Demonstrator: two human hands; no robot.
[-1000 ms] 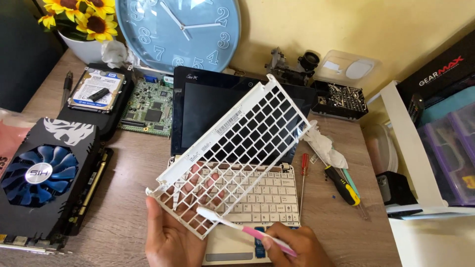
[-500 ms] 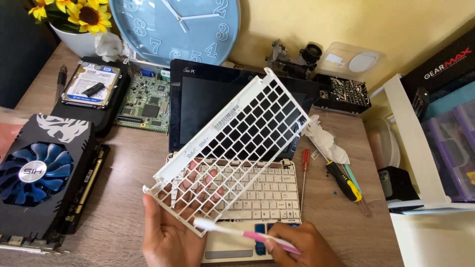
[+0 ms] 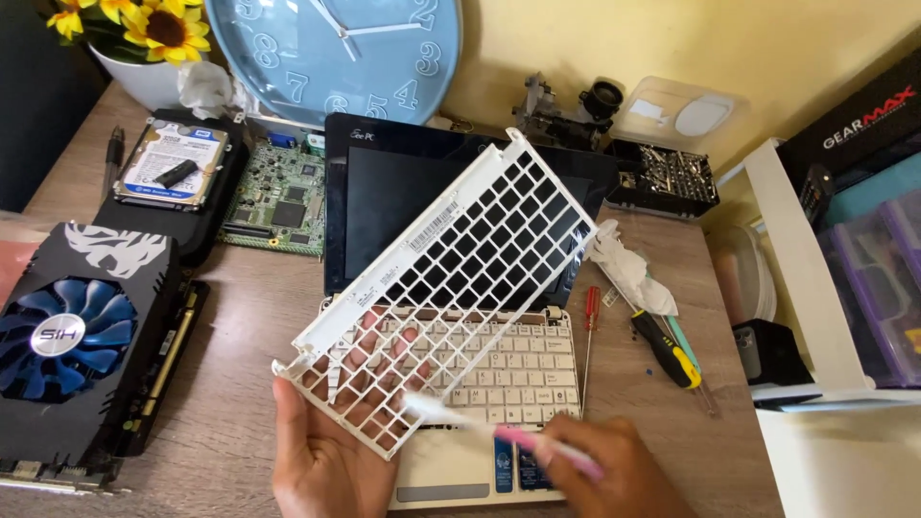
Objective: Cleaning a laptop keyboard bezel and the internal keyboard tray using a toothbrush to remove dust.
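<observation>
1. At the near edge of the wooden desk (image 3: 240, 384), the left hand (image 3: 321, 451) holds a white keyboard frame (image 3: 441, 288) from beneath, palm up, fingers spread behind the grid and showing through its openings.
2. The frame is lifted off the desk and tilted, its lower corner in the left hand and its upper corner reaching over the dark screen of a small laptop (image 3: 384, 201).
3. The right hand (image 3: 614, 475) is closed around the pink handle of a toothbrush (image 3: 489, 432), whose white head lies against the lower part of the frame; the brush is blurred.
4. Below the frame sits the laptop's white keyboard (image 3: 518, 369), partly hidden by the frame and both hands.
5. To the left lies a black graphics card (image 3: 77, 336) with a blue fan, and beyond it a hard drive (image 3: 173, 163) beside a green circuit board (image 3: 283, 197).
6. To the right of the laptop lie a red screwdriver (image 3: 590, 317), a crumpled white cloth (image 3: 628, 269) and a black-and-yellow screwdriver (image 3: 667, 350).
7. A pale blue clock (image 3: 336, 48) leans against the yellow wall behind, next to a pot of sunflowers (image 3: 144, 29).
</observation>
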